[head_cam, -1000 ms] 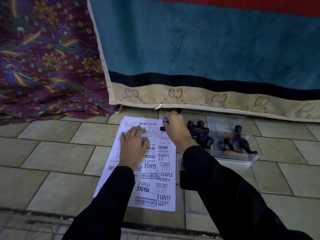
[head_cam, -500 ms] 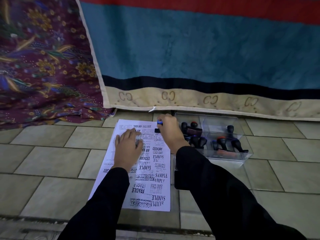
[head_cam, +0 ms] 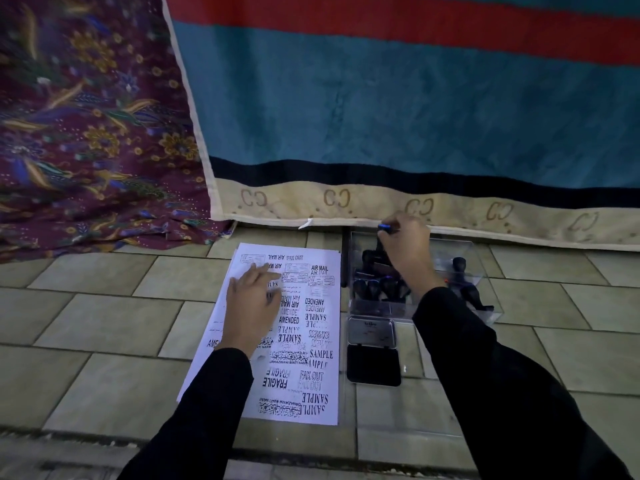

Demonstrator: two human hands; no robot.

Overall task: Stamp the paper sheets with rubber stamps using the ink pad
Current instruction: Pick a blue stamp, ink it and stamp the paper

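While the left hand lies flat on the paper, the right hand grips a stamp above the clear box; the ink pad sits open beside the paper.

Floor: beige-grey tiles, staggered, dark grout. Behind: teal blanket hung to floor, red stripe near top, black band, cream hem w/ CC logos. Left: maroon floral cloth, bunched at btm. Light dim.
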